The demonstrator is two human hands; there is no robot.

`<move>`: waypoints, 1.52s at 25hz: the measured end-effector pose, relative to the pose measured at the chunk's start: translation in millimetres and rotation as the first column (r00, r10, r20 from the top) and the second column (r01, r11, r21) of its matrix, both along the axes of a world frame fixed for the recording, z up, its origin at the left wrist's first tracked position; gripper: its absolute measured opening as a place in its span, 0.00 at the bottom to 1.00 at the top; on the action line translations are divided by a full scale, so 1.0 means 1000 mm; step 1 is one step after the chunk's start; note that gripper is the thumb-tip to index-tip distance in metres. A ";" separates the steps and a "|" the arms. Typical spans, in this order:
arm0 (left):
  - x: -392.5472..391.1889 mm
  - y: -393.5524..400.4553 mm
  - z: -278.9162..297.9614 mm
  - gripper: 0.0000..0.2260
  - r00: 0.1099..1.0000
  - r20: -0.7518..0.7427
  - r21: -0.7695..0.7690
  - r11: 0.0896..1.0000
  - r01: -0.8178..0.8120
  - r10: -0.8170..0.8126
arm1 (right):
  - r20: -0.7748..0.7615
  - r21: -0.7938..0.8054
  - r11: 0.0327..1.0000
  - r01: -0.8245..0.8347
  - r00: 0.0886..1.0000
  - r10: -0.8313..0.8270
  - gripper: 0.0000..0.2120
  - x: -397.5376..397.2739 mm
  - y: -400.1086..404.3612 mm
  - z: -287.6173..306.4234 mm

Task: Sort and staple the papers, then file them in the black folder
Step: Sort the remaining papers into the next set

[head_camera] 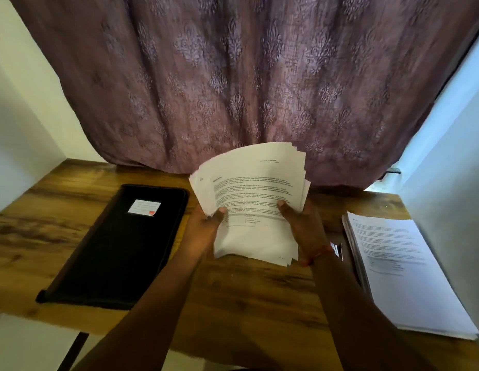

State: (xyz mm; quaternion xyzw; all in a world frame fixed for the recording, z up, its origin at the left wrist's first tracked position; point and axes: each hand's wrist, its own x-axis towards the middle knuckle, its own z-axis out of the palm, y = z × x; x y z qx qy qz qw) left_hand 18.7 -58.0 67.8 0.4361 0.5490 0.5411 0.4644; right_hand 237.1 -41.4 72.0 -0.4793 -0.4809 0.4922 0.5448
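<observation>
Above the middle of the wooden table (246, 295), both hands are holding up a loose sheaf of printed papers (254, 194), its sheets fanning out unevenly at the top edge, which is tilting away toward twelve o'clock in front of the mauve patterned curtain (233, 76). At the sheaf's eight o'clock corner, the left hand (206, 228) is gripping the sheets, its thumb lying across the printed face and its fingers curling behind, out of sight. At the sheaf's four o'clock side, the right hand (302, 226) is gripping in the same manner, thumb pressing on the front page while the fingers are wrapping behind the stack. A thin red thread (317, 255) is circling the right wrist. Off at nine o'clock from the hands, well apart from the sheaf, the black folder (118, 247) is lying closed and flat on the table, a small white label (144, 207) with a red mark sitting near its far end. Over at three o'clock, a second stack of printed papers (404, 274) is resting flat on the table near its right edge, text side up. Between that stack and the right wrist, a dark object is peeking out, too hidden to identify. White walls (24, 103) are flanking the table on either side.
</observation>
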 end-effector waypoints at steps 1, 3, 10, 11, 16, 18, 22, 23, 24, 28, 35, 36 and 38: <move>-0.004 0.003 0.003 0.14 1.000 -0.005 0.008 1.000 0.003 -0.003 | 0.017 0.018 1.000 0.008 1.000 -0.008 0.09 -0.004 -0.001 0.003; -0.012 0.010 0.011 0.14 1.000 -0.011 0.056 0.998 0.030 -0.029 | 0.052 0.063 0.997 0.041 0.998 -0.044 0.09 -0.010 -0.001 0.008; -0.011 0.033 0.050 0.16 0.992 -0.125 0.200 0.979 0.045 -0.020 | 0.055 0.112 0.975 0.192 0.978 -0.199 0.06 -0.015 0.004 0.016; -0.011 0.034 0.055 0.15 0.992 -0.125 0.226 0.973 0.049 -0.021 | 0.049 0.135 0.970 0.200 0.977 -0.209 0.06 -0.016 0.003 0.018; -0.014 0.038 0.063 0.18 0.991 -0.102 0.343 0.932 0.114 -0.084 | 0.058 0.159 0.963 0.216 0.972 -0.227 0.09 -0.010 0.002 0.015; -0.015 0.042 0.064 0.15 0.987 -0.130 0.393 0.909 0.140 -0.096 | 0.124 0.235 0.943 0.235 0.955 -0.269 0.12 -0.005 0.003 0.022; -0.017 0.048 0.068 0.08 0.983 -0.172 0.396 0.908 0.134 -0.070 | 0.319 0.408 0.905 0.124 0.909 -0.268 0.11 0.000 0.009 0.049; -0.017 0.048 0.068 0.07 0.982 -0.178 0.377 0.917 0.134 -0.070 | 0.378 0.429 0.899 0.087 0.887 -0.266 0.11 0.001 0.010 0.052; -0.018 0.049 0.067 0.05 0.979 -0.188 0.365 0.921 0.140 -0.074 | 0.423 0.456 0.888 0.058 0.863 -0.274 0.10 0.002 0.011 0.053; -0.019 0.044 0.067 0.06 0.993 -0.082 0.318 0.942 0.107 -0.085 | 0.365 0.441 0.890 0.114 0.884 -0.294 0.07 0.003 0.012 0.052; -0.018 0.039 0.044 0.13 0.985 0.041 0.039 0.986 0.163 -0.165 | 0.078 0.026 0.999 0.029 0.997 -0.031 0.11 -0.013 0.010 0.021; -0.019 0.039 0.046 0.13 0.987 0.059 0.043 0.988 0.150 -0.152 | 0.067 0.035 0.998 0.051 0.996 -0.054 0.09 -0.016 0.010 0.023; -0.023 0.037 0.047 0.11 0.983 0.100 0.070 0.987 0.145 -0.151 | 0.026 0.051 0.994 0.095 0.995 -0.096 0.07 -0.016 0.011 0.023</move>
